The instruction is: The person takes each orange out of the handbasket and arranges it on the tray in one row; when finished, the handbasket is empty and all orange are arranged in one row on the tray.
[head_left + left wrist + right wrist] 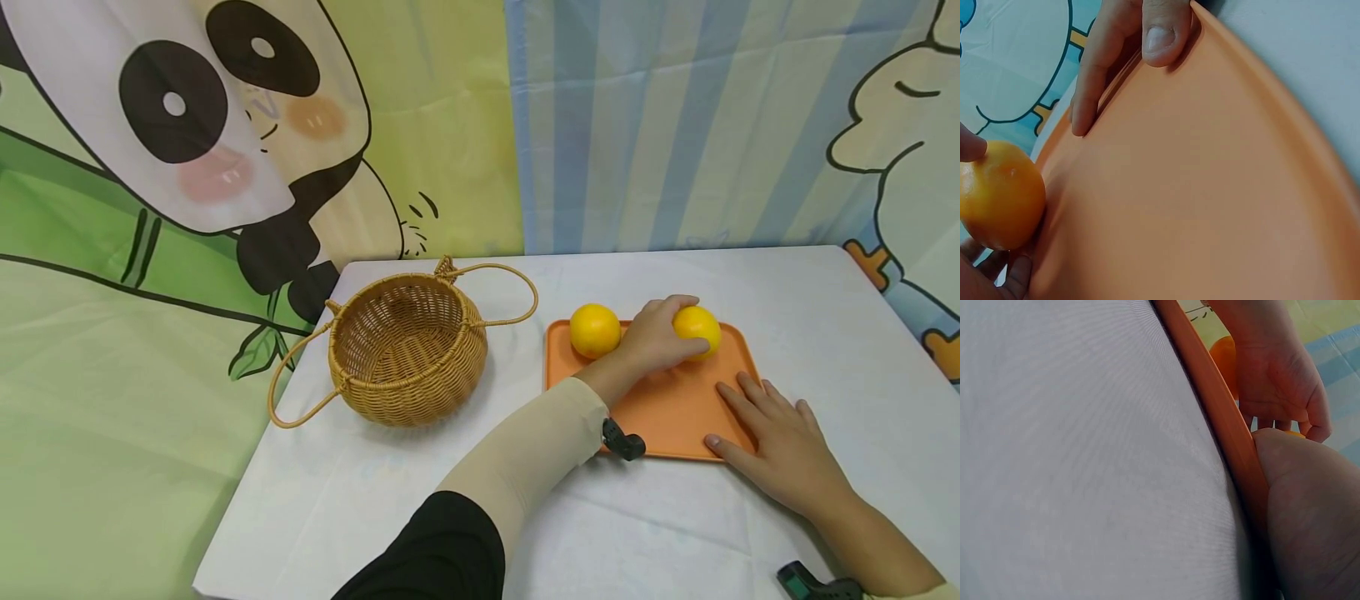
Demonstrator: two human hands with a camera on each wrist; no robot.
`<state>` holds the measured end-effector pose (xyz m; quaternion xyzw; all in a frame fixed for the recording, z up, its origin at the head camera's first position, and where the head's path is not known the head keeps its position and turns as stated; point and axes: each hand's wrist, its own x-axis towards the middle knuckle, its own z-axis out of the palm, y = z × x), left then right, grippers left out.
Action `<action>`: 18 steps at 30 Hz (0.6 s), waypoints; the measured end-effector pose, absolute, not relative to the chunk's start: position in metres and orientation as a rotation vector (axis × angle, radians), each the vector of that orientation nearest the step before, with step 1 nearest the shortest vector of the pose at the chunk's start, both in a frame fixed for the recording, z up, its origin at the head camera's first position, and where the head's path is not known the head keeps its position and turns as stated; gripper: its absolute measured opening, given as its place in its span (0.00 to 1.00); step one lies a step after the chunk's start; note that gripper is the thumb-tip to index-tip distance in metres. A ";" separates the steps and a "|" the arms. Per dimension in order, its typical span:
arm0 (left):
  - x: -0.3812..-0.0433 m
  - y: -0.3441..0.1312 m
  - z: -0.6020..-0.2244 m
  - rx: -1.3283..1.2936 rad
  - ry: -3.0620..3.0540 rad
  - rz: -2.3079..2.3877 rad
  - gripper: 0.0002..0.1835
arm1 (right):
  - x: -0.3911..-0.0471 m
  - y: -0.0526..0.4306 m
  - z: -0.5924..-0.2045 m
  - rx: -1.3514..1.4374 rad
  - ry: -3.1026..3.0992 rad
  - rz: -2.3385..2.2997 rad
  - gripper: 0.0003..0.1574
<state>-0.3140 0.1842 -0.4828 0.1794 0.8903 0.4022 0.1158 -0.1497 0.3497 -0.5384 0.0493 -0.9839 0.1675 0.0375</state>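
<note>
My left hand (658,335) reaches over an orange-coloured tray (667,417) and holds an orange (700,330) near the tray's far right. In the left wrist view, the thumb lies on top of that orange (1005,197) and the fingers curl beneath it. A second orange (595,331) sits at the tray's far left corner, beside my left wrist. Spread along the right rim of the tray, the fingers of my right hand (791,454) rest on it, fairly straight. The right wrist view shows the tray's outer edge (1219,412) close up, with the second orange partly hidden.
Left of the tray stands a round wicker basket (408,400) with two looped handles, one sticking out toward the tray. A white cloth covers the table (645,533). Behind it hang printed curtains (637,125) with cartoon animals.
</note>
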 end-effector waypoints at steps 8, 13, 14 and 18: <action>-0.315 0.184 -0.483 0.520 2.602 1.187 0.38 | -0.151 0.350 -0.538 0.142 -3.037 0.515 0.60; -0.315 0.184 -0.483 0.518 2.610 1.171 0.38 | -0.151 0.350 -0.538 0.148 -3.033 0.525 0.60; -0.315 0.184 -0.483 0.519 2.608 1.171 0.38 | -0.151 0.350 -0.538 0.149 -3.031 0.527 0.60; -0.314 0.183 -0.481 0.534 2.599 1.177 0.38 | -0.150 0.350 -0.539 0.149 -3.024 0.532 0.60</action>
